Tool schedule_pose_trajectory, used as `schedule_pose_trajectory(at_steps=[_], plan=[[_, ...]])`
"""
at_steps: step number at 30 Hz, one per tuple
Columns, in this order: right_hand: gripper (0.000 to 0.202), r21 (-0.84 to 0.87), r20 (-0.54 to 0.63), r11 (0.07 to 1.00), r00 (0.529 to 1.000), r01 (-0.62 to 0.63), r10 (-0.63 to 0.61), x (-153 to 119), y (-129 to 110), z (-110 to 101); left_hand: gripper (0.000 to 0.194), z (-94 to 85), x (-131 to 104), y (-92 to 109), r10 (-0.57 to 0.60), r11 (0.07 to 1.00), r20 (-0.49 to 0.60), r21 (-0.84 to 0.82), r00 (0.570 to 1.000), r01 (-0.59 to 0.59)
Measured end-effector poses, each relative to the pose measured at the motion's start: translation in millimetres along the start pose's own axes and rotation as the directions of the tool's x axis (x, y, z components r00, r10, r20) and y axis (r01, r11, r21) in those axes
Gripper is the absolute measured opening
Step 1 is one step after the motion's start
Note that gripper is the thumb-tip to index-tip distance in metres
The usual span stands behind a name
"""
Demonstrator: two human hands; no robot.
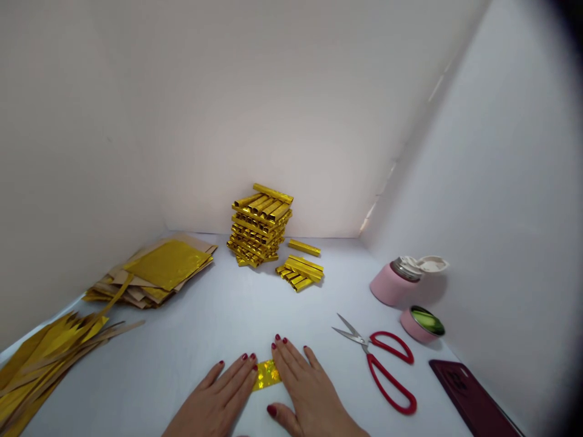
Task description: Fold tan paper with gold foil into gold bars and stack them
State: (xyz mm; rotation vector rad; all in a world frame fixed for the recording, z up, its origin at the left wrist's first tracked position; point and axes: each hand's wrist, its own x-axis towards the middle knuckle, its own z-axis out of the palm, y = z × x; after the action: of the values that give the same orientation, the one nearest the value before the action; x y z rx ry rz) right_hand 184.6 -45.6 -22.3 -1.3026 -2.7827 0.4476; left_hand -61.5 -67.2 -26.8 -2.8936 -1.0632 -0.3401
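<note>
A short strip of shiny gold paper (266, 374) lies flat on the white table in front of me. My left hand (221, 394) rests on its left end, fingers stretched out and flat. Over the right end lies my right hand (305, 388), also flat, with the thumb apart. Both ends of the strip are hidden under the fingers. To the right of my right hand are scissors (364, 344) with red handles, lying with their blades spread.
Folded gold paper tubes form a tall stack (259, 227) at the back, beside a smaller pile (300, 272). Gold sheets (168, 261) and cut strips (50, 358) lie left. On the right are a pink bottle (392, 284), a pink cup-like lid (421, 326) and a dark red phone (471, 394).
</note>
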Motion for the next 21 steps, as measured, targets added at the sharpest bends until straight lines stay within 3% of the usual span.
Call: schedule_pose_trajectory(at_steps=[9, 16, 19, 21], plan=[[0.071, 0.041, 0.049, 0.999, 0.998, -0.035, 0.033, 5, -7, -8, 0.071, -6.6, -23, -7, -0.049, 0.997, -0.011, 0.051, 0.999, 0.050], [0.070, 0.031, -0.003, 0.993, 0.994, -0.110, 0.110, 32, 6, -23, 0.054, -5.2, 22, -27, -0.211, 0.975, 0.060, 0.087, 0.976, 0.206], [0.070, 0.020, -0.030, 0.994, 0.994, -0.103, 0.104, 39, 10, -19, 0.058, -0.7, 44, -19, -0.276, 0.954, -0.044, 0.108, 0.960, 0.279], [0.070, 0.008, -0.035, 0.995, 0.994, -0.100, 0.101, 41, 12, -14, 0.062, 4.9, 53, -13, -0.225, 0.970, -0.094, 0.069, 0.970, 0.232]])
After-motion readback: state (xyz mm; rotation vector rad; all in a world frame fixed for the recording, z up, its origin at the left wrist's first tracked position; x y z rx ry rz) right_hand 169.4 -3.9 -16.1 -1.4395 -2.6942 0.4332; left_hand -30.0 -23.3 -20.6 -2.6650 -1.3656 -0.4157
